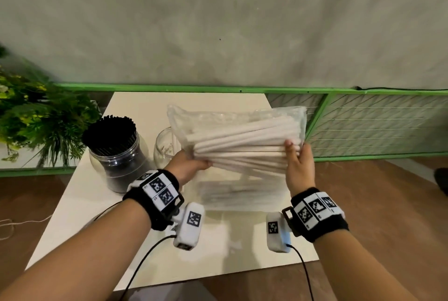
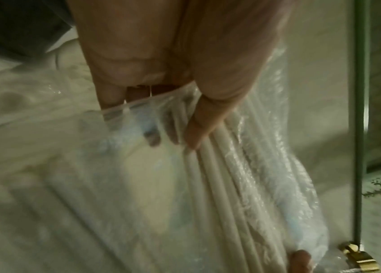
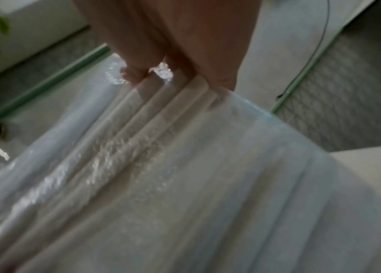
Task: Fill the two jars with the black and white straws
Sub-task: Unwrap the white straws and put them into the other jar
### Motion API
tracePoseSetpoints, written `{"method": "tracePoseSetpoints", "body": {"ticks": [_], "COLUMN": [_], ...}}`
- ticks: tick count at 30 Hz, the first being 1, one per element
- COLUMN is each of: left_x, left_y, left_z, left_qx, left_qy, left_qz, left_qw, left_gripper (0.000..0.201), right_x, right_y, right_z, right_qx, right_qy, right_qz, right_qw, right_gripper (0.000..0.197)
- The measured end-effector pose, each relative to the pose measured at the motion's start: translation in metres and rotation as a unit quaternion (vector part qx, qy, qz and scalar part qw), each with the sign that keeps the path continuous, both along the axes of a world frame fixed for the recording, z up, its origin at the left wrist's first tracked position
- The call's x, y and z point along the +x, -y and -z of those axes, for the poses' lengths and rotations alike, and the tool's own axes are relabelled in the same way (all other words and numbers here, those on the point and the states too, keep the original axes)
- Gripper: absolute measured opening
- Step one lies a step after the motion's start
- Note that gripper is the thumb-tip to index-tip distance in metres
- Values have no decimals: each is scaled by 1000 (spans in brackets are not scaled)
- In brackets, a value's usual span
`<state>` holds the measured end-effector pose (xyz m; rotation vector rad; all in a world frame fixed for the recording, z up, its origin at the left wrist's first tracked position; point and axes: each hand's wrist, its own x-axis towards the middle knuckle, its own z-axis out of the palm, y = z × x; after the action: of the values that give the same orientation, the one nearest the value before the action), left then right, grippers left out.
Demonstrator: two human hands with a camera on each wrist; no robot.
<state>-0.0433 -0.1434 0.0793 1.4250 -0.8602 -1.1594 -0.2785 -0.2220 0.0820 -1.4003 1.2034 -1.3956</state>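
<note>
A clear plastic bag (image 1: 232,116) of white straws (image 1: 244,148) is held above the table between both hands. My left hand (image 1: 191,165) grips the bag's left end, thumb on the white straws (image 2: 210,177) and fingers under the plastic. My right hand (image 1: 298,162) grips the right end, fingers curled over the white straws (image 3: 161,114). A clear jar (image 1: 118,155) packed with black straws (image 1: 109,133) stands at the table's left. An empty glass jar (image 1: 164,145) stands beside it, partly hidden behind the bag.
The white table (image 1: 145,247) has another flat plastic packet (image 1: 232,194) lying under the held bag. Green plants (image 1: 36,121) stand at the left. A green-framed mesh fence (image 1: 363,126) runs behind and right. Cables from the wrist cameras trail over the table's near edge.
</note>
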Motion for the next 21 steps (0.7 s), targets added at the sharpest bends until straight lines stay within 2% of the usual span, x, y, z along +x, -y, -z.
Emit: {"method": "tracePoseSetpoints", "body": {"ticks": [2,4,6,9,13,17,21], "left_x": [1,2,1,-3,-2,-12,-16], "left_y": [-1,-2,-4,-7,-10,-18,-21], "left_z": [-1,-1,7,18,21,32,31], "left_qx": [-18,-34,-18,6,-18,-1,-24], "left_qy": [-8,-5,32,61,32,46,36], "left_qz": [-14,-23,-1,3,-38,-17,-31], "left_qw": [1000,999,999,998,999,999,999], "left_gripper": [46,37,30,33,32,31,34], "right_x": [-3,-8,-9,-7,-15,-13,-15], "right_y": [-5,-7,-8,-10,-12,-15,-20], "right_z": [-5,-5,5,16,10,29,27], "right_qx": [-21,-48,-30,7,-27,44,20], "right_qy": [3,0,-17,-37,-31,-50,-31], "right_qz": [10,20,20,15,45,40,66], "right_qw": [1000,999,999,999,998,997,997], "right_gripper": [12,7,12,21,16,34,33]}}
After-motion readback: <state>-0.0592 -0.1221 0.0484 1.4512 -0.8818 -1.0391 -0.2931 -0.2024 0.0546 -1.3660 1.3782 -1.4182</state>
